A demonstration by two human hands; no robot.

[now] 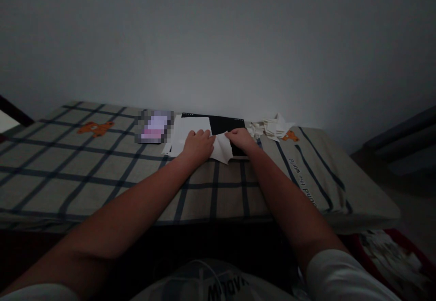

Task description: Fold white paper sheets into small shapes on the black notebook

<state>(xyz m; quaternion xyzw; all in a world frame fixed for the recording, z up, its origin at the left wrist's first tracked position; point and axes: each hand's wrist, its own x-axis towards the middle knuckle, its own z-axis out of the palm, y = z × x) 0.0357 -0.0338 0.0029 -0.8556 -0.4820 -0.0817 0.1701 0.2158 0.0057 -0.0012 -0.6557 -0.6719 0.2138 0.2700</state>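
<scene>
A crumpled piece of white paper (pixel 223 149) with uneven edges stretches between my two hands. My right hand (pixel 241 138) pinches its upper right edge. My left hand (pixel 199 143), fingers curled, grips its left side and rests on a stack of white sheets (pixel 182 140). Beneath the hands is a black notebook cover (pixel 221 125) with punched holes along its top edge. Just right of the right hand lies a loose heap of torn paper pieces (pixel 274 126).
A phone (pixel 155 126), blurred out, lies left of the sheets. Everything rests on a checked bedspread (pixel 112 169) with orange bear prints, against a grey wall (pixel 218 46). Below the bed's right front corner is a red-edged container (pixel 391 251) with pale contents.
</scene>
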